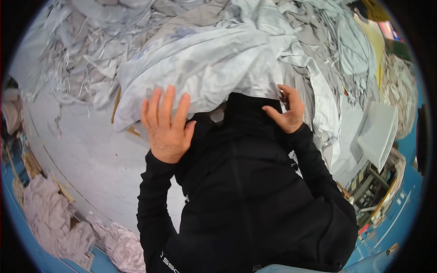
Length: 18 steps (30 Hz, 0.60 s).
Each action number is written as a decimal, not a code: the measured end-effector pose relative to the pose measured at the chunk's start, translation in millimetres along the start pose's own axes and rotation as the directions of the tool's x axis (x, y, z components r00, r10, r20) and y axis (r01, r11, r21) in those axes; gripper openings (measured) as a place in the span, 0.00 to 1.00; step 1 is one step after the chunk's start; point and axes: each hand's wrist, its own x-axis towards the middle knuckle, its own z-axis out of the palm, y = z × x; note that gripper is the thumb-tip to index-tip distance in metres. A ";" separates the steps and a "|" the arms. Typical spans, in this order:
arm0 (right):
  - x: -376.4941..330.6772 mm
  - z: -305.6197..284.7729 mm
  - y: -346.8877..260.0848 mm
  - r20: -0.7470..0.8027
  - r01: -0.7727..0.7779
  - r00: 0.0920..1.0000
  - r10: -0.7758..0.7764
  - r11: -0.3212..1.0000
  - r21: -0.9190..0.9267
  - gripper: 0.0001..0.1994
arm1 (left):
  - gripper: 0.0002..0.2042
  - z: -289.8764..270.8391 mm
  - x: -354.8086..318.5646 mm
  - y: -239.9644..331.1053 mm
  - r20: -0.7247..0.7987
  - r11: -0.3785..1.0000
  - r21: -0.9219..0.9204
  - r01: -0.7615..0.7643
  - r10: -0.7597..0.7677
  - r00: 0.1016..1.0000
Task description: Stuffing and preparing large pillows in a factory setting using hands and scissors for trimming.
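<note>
A pale, whitish-grey cloth (pixel 200 63) is spread in front of me, its near edge falling over my lap in black clothing. My left hand (pixel 167 132) is open, fingers spread and palm down, with its fingertips at the near left part of this cloth. At the cloth's near right edge is my right hand (pixel 291 113), thumb held apart and the other fingers curled. A small dark thing (pixel 285 99) shows at those curled fingers; its kind is not clear.
Heaped grey and pale green fabric (pixel 314 32) fills the far side. A light table surface (pixel 86 150) lies to the left. Bundled pinkish cloth (pixel 50 218) sits at lower left. On the right are a white bin-like panel (pixel 378 134) and a dark slatted crate (pixel 364 186) above blue flooring.
</note>
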 end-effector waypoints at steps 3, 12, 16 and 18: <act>-13.6 7.0 19.1 -0.080 -0.052 0.995 0.058 0.996 0.075 0.31 | 0.28 25.6 13.0 29.0 0.009 0.989 0.099 -0.113 0.112 0.994; -23.8 15.8 33.3 -0.089 -0.243 0.952 0.293 0.901 0.360 0.30 | 0.25 37.7 47.5 13.9 -0.136 0.990 -0.046 -0.134 0.127 0.983; -23.0 18.1 48.4 -0.023 -0.338 0.925 0.379 0.848 0.409 0.32 | 0.25 18.6 53.7 -0.1 -0.147 0.972 -0.230 0.045 -0.080 0.986; -20.4 18.5 59.3 0.000 -0.373 0.911 0.413 0.822 0.430 0.30 | 0.21 10.4 56.4 -11.1 -0.183 0.963 -0.223 0.151 -0.194 0.964</act>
